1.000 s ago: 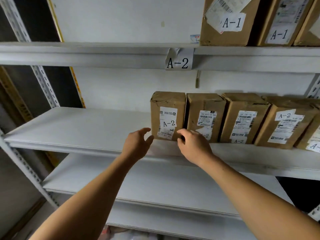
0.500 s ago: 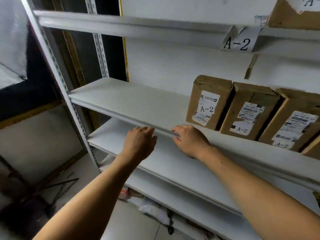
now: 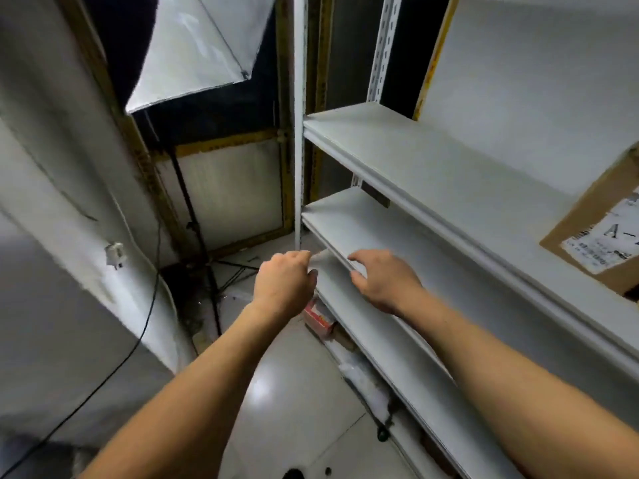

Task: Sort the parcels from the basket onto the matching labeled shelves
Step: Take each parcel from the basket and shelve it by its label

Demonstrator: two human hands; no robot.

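Observation:
One brown cardboard parcel (image 3: 601, 233) with a white label starting "A-" stands on the upper white shelf (image 3: 432, 171) at the far right edge of the head view, cut off by the frame. My left hand (image 3: 283, 288) hovers in front of the corner of the lower white shelf (image 3: 349, 229), fingers loosely curled, holding nothing. My right hand (image 3: 383, 281) is beside it over that shelf's front edge, fingers spread and empty. Both hands are well left of and below the parcel. The basket is not in view.
The white upright post (image 3: 299, 133) marks the rack's left end. A softbox light (image 3: 193, 53) on a black stand (image 3: 197, 243) stands in the corner, with a cable along the wall. A red-and-white packet (image 3: 318, 318) lies under the lowest shelf on the tiled floor (image 3: 287, 402).
My view has swung left and down, away from the row of A-2 parcels. Both hands have let go of the placed parcel and dropped from the A-2 shelf to the shelf below.

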